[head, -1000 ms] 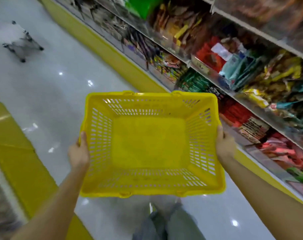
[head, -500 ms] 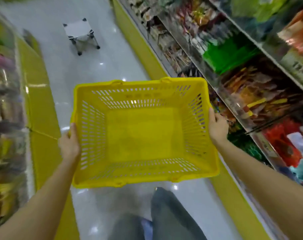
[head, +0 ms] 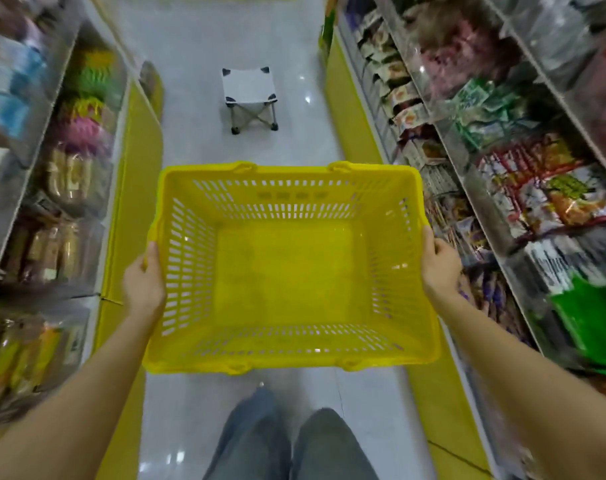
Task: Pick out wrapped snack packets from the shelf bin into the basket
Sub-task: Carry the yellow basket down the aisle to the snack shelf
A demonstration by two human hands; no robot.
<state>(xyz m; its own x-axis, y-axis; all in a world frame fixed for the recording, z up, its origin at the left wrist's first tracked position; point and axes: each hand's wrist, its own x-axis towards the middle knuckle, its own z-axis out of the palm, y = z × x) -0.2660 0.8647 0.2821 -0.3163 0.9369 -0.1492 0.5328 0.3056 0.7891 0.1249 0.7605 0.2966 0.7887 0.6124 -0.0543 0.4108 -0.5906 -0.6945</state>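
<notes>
Left shelf bins (head: 62,188) were blurred; left hand (head: 144,289) gripped the left rim of the yellow basket (head: 287,271), thumb along the rim, other fingers hidden below. The basket was held level over the aisle floor, folding stool (head: 249,95) well beyond it. Right hand (head: 440,268) gripped the right rim, fingers curled round the edge; wrapped snack packets (head: 536,181) sat in the right shelf bins, near that hand.

folding stool (head: 249,95): on white floor (head: 197,46) mid-aisle | jeans-clad legs (head: 287,441): bottom
</notes>
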